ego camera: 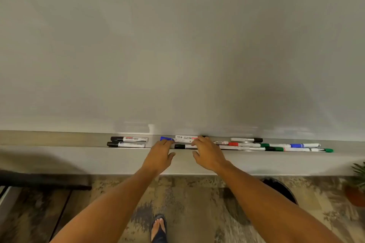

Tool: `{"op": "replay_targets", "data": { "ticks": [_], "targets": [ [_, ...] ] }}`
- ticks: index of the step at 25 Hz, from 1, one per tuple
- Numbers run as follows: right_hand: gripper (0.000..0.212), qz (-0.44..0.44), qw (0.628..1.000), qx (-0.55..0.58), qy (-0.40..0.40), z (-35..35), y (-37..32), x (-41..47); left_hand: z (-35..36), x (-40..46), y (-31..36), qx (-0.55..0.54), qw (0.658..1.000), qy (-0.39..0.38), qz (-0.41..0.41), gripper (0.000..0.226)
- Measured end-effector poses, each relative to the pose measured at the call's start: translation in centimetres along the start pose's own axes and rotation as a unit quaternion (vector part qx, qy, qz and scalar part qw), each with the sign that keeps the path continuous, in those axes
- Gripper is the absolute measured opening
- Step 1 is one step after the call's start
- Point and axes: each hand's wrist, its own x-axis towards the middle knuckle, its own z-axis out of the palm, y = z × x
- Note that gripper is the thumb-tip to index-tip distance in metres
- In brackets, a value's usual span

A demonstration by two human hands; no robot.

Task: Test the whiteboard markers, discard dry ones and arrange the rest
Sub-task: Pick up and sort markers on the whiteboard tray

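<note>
Count: markers on whiteboard tray, about ten visible.

Two black-capped markers [128, 141] at left, stacked front and back. Middle: one blue-capped marker [178, 138], one black-capped marker [182, 146] in front. Right cluster overlaps, count unsure: one black-capped [246, 140], one red [237, 144], about two green [276, 147], one blue [304, 145], one green cap at far end [328, 150]. Two hands [159, 156], one potted plant [357, 183], one foot [159, 227].

Head view, down onto tray [59, 140]
</note>
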Motion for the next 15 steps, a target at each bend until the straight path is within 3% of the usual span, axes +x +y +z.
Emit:
{"op": "replay_targets", "data": {
  "ticks": [6,15],
  "targets": [
    [0.035,0.052,0.998,-0.021,-0.008,1.7,-0.6,1.4,0.5,1.7,-1.3,-0.013,1.0,0.023,0.016,0.041],
    [0.032,0.056,0.998,0.015,-0.032,2.1,-1.3,2.6,1.1,1.9,-2.4,0.018,0.997,0.041,0.062,0.036]
  ]
}}
